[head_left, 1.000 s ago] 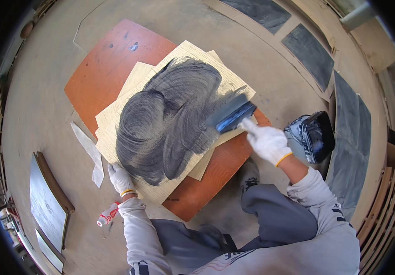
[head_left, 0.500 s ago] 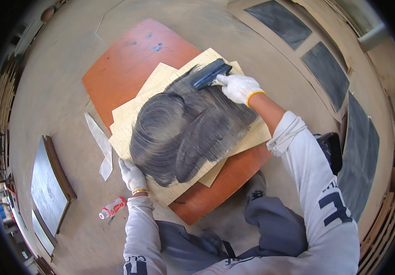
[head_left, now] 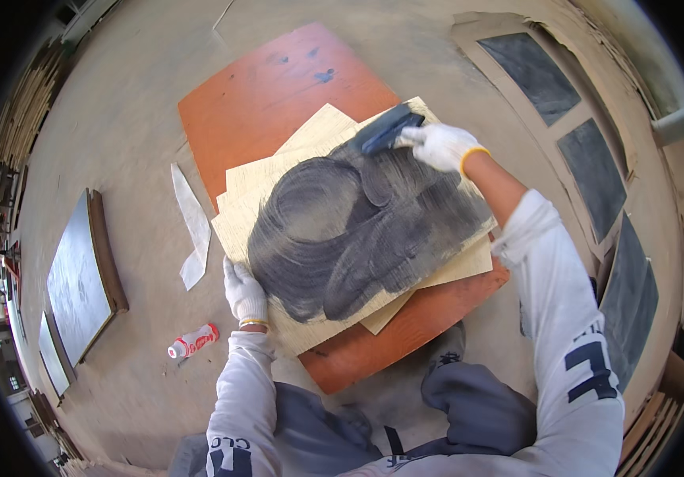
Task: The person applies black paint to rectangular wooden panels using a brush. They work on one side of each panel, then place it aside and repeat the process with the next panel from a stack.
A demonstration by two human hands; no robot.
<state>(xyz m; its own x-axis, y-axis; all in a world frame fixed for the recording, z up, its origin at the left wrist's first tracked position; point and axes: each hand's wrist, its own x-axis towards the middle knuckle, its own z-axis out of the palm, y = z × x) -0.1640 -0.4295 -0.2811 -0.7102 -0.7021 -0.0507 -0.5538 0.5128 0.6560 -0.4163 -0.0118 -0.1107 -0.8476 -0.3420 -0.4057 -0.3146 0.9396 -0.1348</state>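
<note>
A pale wood-grain sheet [head_left: 243, 187], smeared with black swirls over most of its top, lies tilted on a stack of similar sheets. My right hand [head_left: 441, 147], in a white knitted glove with a yellow cuff, is closed around the handle of a wide, blackened brush [head_left: 390, 131]. The brush rests on the sheet near its far edge; its underside is hidden. At the near left edge of that sheet, my left hand [head_left: 244, 296], gloved likewise, grips the border, with some fingers hidden.
Under the stack lies a large orange-brown board [head_left: 294, 75]. On the floor at left are a white strip [head_left: 189, 230], a red-and-white bottle [head_left: 194, 341] and a grey-topped panel [head_left: 80, 278]. Dark panels [head_left: 592, 171] lie along the right.
The view has shifted, so the boards sit further right in the picture. My right hand has pushed the brush toward the sheet's far edge, leaving fresh black strokes. The left hand stays at the border.
</note>
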